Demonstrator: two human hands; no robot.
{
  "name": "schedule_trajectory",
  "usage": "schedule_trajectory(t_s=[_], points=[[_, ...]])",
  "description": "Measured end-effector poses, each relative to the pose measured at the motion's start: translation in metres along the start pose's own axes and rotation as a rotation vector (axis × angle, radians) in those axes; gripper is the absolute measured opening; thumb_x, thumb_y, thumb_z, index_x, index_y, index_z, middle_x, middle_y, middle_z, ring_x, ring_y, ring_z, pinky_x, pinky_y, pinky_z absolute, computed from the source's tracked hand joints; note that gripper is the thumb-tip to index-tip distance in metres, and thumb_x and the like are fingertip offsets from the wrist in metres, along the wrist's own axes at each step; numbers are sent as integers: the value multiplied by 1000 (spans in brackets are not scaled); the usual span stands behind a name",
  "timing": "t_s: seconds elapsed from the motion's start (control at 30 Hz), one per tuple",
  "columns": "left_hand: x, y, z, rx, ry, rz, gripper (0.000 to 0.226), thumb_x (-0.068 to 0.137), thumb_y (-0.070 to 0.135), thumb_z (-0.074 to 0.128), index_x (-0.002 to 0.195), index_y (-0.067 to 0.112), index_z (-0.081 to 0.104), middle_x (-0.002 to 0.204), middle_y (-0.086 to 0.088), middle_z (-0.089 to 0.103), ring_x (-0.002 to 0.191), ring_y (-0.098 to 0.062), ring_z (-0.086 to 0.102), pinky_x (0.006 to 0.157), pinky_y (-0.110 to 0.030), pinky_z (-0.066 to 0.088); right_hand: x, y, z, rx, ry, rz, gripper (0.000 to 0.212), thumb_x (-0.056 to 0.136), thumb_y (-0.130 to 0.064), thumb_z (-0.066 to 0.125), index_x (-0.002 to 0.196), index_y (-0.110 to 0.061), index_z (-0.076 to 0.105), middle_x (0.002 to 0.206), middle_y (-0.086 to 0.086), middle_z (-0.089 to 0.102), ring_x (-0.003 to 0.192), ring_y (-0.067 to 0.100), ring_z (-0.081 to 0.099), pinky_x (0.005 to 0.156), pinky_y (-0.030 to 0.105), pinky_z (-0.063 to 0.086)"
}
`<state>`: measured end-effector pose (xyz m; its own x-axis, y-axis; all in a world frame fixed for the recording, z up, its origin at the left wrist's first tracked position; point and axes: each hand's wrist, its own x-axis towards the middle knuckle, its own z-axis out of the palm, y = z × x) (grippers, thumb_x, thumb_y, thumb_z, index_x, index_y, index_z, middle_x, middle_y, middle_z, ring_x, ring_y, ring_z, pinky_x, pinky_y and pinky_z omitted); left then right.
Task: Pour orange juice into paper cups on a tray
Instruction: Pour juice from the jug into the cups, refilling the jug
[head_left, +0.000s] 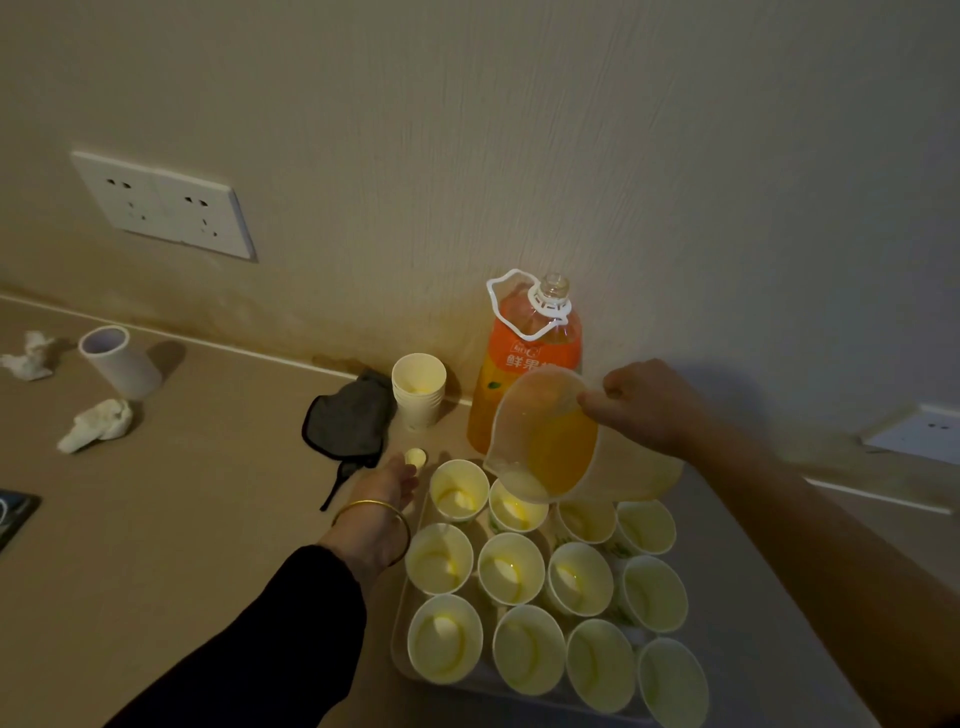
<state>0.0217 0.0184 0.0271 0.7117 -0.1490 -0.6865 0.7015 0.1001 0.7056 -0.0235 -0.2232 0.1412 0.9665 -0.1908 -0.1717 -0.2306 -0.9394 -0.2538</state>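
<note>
Head view: our right hand (644, 410) grips the translucent plastic jug (550, 436) at its upper rim, tipped w/ the spout low over the 2nd paper cup (517, 512) of the back row, prob. so juice lands inside and not on the tray (400, 639). The cups sit packed in 3 rows, so each pour needs little travel. Our left hand (387, 488) rests at the tray's back-left corner, likely steadying it; its fingers are hidden, so we can't tell its grip. The orange juice bottle (524, 364) stands uncapped by the wall just behind the jug, handy for refills.
</note>
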Motion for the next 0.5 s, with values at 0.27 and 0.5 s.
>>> schedule_trajectory(t_s=[0.27, 0.5], points=[[2, -5, -3, 51, -1, -46, 46, 99, 33, 39, 125, -2, 51, 112, -11, 50, 105, -21, 41, 86, -30, 24, 1, -4, 2, -38, -11, 16, 51, 89, -49, 51, 51, -16, 42, 54, 1, 37, 50, 13, 34, 50, 24, 26], [3, -5, -3, 50, -4, -31, 46, 100, 32, 38, 129, -3, 49, 113, -10, 51, 104, -20, 43, 88, -30, 25, 1, -6, 4, -77, -4, 29, 51, 88, -51, 51, 53, -16, 43, 54, 1, 39, 50, 12, 35, 49, 22, 25]])
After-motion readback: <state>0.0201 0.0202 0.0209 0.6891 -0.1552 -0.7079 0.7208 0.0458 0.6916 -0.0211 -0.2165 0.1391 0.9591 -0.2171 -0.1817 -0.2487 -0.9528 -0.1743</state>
